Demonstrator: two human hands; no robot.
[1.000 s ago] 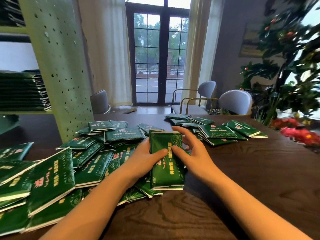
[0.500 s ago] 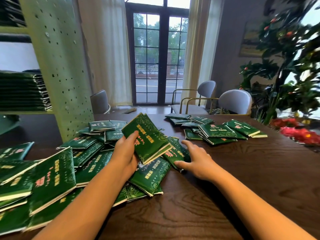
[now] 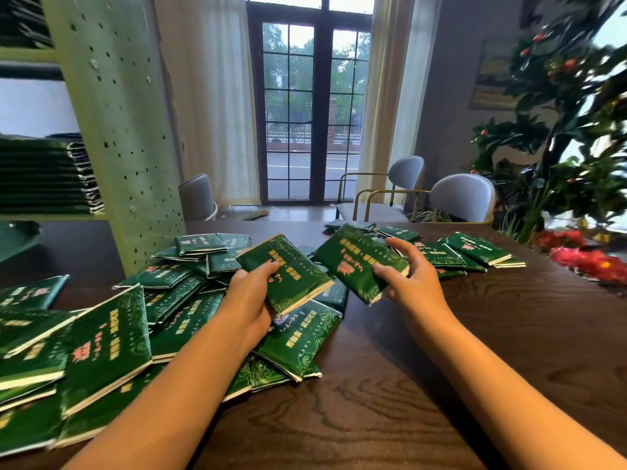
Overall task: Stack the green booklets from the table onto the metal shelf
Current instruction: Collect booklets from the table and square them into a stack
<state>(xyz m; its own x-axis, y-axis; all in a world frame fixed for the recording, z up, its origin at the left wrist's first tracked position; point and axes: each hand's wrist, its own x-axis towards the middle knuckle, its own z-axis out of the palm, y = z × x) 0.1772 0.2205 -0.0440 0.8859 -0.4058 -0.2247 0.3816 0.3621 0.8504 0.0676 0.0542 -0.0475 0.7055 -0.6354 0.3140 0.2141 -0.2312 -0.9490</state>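
Observation:
Many green booklets (image 3: 105,347) lie scattered over the dark wooden table (image 3: 475,351), most of them at the left. My left hand (image 3: 251,300) grips a small bundle of booklets (image 3: 288,269) lifted above the pile, thumb on the cover. My right hand (image 3: 414,279) holds another booklet (image 3: 356,259) raised and tilted beside it. The pale green metal shelf (image 3: 115,130) stands at the left, with a stack of booklets (image 3: 44,178) lying on its level.
A second group of booklets (image 3: 471,252) lies at the table's far right. Grey chairs (image 3: 461,198) stand behind the table before a glass door. A leafy plant (image 3: 559,137) and red flowers (image 3: 590,259) crowd the right edge.
My left hand lifted its bundle off the pile and keeps it raised. My right hand, resting on the pile half a second ago, has picked up a booklet and raised it.

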